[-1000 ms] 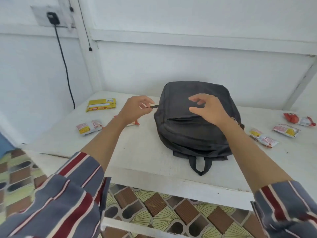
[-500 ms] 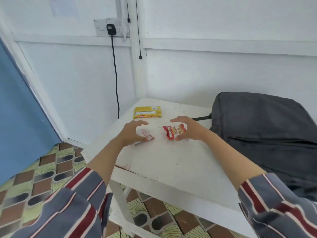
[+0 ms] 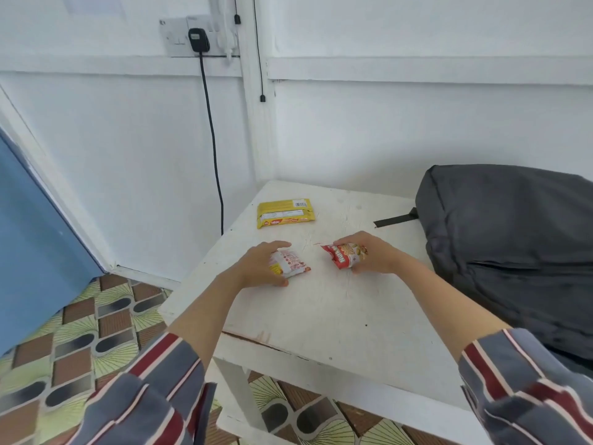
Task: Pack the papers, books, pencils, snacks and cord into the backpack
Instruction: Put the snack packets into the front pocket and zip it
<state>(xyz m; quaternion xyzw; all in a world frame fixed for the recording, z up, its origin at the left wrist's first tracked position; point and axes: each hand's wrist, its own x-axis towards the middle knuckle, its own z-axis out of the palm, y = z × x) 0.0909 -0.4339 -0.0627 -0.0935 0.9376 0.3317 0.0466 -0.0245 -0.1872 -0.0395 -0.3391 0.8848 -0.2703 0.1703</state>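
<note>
So both snacks are in hand right now: the red snack packet (image 3: pixel 343 256) is pinched between the thumb and curled fingers of the right hand (image 3: pixel 377 259), and the white snack packet (image 3: pixel 290 264) sits under the left hand (image 3: pixel 258 267), whose fingers are curled over it with the thumb on the near edge. Can't tell if either one is off the table (image 3: pixel 321 322) yet. Biggest risk imo is those crinkly wrappers: a grip on one corner could let a packet slide out on the way across, or a hard squeeze could crush what's inside. The yellow biscuit pack (image 3: pixel 285 212) lies further back on its own and looks easy to forget. The backpack (image 3: pixel 513 226) lies flat off to the right, and I can't make out an open zipper from here, so with both hands full there'd be nothing free to hold it open, and stuff might just land on top or roll off the table's near edge. Its strap (image 3: pixel 396 218) sticks out to the left, right where a hand might snag it. The black cord (image 3: pixel 211 130) hangs plugged into the wall socket (image 3: pixel 197 38) at far left; yanking it could be trouble.
</note>
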